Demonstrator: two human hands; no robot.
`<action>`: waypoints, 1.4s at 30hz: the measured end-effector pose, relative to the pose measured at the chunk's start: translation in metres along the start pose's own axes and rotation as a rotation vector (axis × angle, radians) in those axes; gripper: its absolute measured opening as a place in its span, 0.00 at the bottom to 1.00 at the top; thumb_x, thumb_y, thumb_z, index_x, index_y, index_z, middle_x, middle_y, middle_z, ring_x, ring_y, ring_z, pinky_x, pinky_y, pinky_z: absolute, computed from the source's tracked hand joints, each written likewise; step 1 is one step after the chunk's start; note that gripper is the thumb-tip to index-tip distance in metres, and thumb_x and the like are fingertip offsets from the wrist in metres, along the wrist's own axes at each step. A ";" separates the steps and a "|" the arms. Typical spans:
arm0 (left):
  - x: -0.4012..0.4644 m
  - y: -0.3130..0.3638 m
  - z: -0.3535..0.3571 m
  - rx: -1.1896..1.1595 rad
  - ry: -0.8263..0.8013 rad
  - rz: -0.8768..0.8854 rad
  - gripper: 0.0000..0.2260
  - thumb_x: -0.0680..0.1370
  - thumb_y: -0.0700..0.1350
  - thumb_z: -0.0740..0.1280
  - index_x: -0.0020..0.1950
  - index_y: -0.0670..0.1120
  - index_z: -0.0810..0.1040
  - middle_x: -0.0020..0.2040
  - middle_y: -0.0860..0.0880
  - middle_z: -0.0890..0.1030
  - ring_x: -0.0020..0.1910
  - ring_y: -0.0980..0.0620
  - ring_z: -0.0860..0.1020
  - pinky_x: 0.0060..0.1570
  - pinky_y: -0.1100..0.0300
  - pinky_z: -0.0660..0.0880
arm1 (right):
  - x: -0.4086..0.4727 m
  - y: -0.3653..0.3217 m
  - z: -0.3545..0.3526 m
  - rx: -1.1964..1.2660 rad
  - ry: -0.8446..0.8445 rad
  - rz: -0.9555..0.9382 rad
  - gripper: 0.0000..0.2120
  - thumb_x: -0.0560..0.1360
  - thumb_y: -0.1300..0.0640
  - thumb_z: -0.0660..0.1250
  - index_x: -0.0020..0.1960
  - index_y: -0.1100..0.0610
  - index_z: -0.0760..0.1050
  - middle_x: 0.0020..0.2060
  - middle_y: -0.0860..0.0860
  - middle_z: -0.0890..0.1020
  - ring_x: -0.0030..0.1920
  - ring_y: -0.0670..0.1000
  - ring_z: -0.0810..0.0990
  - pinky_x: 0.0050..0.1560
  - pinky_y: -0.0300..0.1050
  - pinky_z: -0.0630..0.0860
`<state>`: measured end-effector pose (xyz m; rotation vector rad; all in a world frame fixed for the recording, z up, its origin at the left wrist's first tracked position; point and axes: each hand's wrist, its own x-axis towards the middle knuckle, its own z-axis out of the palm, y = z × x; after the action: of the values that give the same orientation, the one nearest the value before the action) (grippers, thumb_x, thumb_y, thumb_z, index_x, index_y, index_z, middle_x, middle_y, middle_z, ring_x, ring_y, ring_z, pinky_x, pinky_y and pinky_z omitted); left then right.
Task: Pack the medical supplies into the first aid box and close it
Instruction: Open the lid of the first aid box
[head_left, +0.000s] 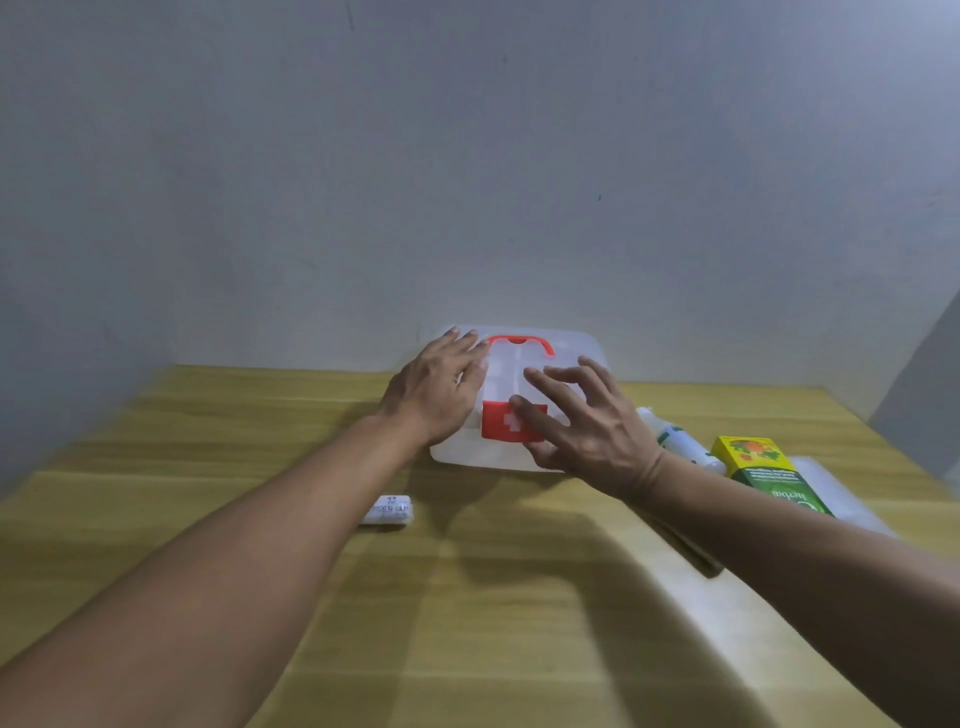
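- Evidently the first aid box (519, 400) lies shut at the bench's (260, 441) far edge, supplies outside.
- Left hand (441, 387) rests flat on its lid; right hand (582, 421) hovers, fingers spread (gripping nothing).
- Steady the lid, then release the red latch (511, 422).

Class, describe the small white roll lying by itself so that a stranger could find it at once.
Start at the first aid box at the back of the wooden table. Come nearer, under the left forearm: the bandage roll lies there alone. It is white with dark print; the other supplies lie right of the box.
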<state>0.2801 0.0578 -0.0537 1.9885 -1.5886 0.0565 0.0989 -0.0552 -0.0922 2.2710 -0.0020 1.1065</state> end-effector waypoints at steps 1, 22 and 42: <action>0.000 0.001 0.000 -0.004 -0.003 -0.002 0.20 0.83 0.50 0.51 0.75 0.50 0.65 0.77 0.52 0.63 0.77 0.54 0.55 0.74 0.55 0.55 | 0.001 0.000 -0.001 -0.002 -0.014 -0.005 0.19 0.72 0.52 0.70 0.61 0.57 0.73 0.58 0.61 0.79 0.50 0.63 0.80 0.51 0.64 0.75; -0.002 -0.002 0.002 -0.747 0.231 -0.358 0.17 0.83 0.53 0.49 0.56 0.54 0.77 0.52 0.56 0.77 0.48 0.57 0.74 0.55 0.58 0.66 | 0.104 0.053 -0.044 0.240 -0.078 0.642 0.13 0.81 0.54 0.58 0.54 0.60 0.77 0.45 0.58 0.82 0.47 0.61 0.78 0.40 0.46 0.66; -0.001 -0.004 0.014 -0.069 -0.094 -0.338 0.31 0.80 0.63 0.45 0.79 0.46 0.51 0.80 0.51 0.50 0.77 0.47 0.57 0.72 0.48 0.59 | 0.111 0.099 0.024 0.303 -0.328 1.048 0.23 0.81 0.56 0.59 0.74 0.58 0.61 0.70 0.58 0.70 0.70 0.58 0.66 0.68 0.54 0.64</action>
<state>0.2786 0.0530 -0.0672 2.2038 -1.2693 -0.2241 0.1634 -0.1206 0.0274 2.7383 -1.3626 1.2180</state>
